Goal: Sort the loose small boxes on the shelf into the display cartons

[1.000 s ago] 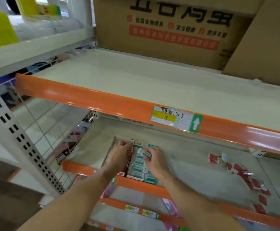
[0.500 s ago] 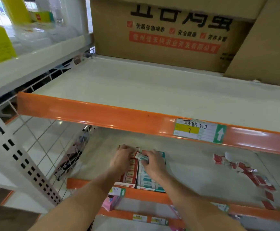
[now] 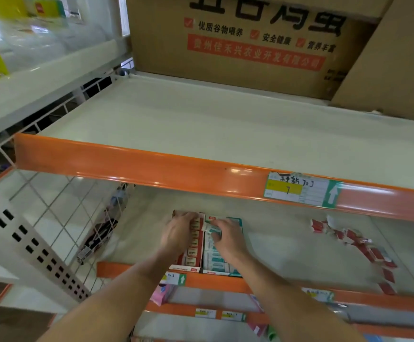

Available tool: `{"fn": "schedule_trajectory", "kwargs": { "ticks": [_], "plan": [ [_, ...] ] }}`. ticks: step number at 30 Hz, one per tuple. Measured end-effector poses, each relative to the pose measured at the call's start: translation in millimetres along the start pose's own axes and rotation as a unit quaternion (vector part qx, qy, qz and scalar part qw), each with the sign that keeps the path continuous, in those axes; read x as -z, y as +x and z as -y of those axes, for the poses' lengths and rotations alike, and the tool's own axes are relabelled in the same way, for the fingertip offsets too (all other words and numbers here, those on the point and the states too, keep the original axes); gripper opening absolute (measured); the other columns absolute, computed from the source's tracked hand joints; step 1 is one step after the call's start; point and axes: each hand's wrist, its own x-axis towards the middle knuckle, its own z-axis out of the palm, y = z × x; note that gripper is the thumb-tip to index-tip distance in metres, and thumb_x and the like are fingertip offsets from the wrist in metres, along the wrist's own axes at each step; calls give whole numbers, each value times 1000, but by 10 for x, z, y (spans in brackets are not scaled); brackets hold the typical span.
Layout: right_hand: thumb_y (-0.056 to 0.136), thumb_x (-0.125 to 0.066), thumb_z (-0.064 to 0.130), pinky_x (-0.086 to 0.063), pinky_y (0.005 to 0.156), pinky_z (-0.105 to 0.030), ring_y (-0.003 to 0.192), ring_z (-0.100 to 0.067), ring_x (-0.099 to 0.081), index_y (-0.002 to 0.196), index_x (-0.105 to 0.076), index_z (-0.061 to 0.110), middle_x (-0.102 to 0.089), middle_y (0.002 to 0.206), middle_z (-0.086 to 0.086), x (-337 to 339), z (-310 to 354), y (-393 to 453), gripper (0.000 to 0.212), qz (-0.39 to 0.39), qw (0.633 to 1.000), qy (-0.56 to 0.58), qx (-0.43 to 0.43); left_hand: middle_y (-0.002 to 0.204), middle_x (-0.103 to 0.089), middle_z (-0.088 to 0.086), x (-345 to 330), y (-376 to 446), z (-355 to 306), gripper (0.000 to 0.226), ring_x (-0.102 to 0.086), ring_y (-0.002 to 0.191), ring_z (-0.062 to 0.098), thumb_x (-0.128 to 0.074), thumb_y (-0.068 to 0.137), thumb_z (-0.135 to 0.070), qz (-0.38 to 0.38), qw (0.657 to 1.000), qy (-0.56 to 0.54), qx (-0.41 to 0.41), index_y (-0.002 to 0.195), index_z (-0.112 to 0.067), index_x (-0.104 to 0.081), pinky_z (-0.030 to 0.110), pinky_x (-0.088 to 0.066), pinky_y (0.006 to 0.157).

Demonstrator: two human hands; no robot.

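Two display cartons stand side by side at the front of the middle shelf: a red one (image 3: 193,257) packed with small red-and-white boxes and a teal one (image 3: 217,261) packed with small teal-and-white boxes. My left hand (image 3: 178,234) lies over the red carton with its fingers curled on the far end of the box row. My right hand (image 3: 226,236) hovers over the teal carton and pinches a small teal-and-white box (image 3: 212,228). A strew of several loose small red boxes (image 3: 359,245) lies on the same shelf to the right.
An orange shelf rail (image 3: 201,174) with a price label (image 3: 299,190) crosses above the hands. Big brown cardboard boxes (image 3: 250,45) stand at the back of the upper shelf. A wire mesh side panel (image 3: 60,218) closes the left. Lower shelves hold pink packets (image 3: 162,293).
The view has shifted so the cartons now sit nearer the centre. Both hands stay over the cartons; the right hand still holds the small teal box above the teal carton.
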Motion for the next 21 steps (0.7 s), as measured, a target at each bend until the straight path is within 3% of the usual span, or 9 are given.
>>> {"fn": "schedule_trajectory", "kwargs": {
  "ticks": [5,9,21],
  "plan": [
    [97,-58,20,-38,110,-33,129,-14,-43,135,-56,21,-52,132,5,23,-52,-95,37,1,1000,-6,8,129,-56,-6,-39,-68,-30,46,-48,117,17,-48,90,-11,-1,1000,15,-2,131,-33,-52,38,-46,98],
    [98,-58,19,-39,107,-29,127,-14,-45,135,-56,22,-53,132,5,37,-94,-161,37,-9,1000,0,14,133,-50,-3,-59,-177,-96,49,-38,124,20,-49,89,-8,-18,1000,16,-13,133,-29,-53,36,-43,98],
    [96,-59,17,-37,104,-23,126,-14,-44,135,-57,20,-51,131,4,129,-378,-453,39,20,996,-23,82,121,-55,-1,-175,-472,-384,31,-55,108,23,-54,94,-23,-37,999,17,33,124,-26,-61,36,-50,82]
  ]
}}
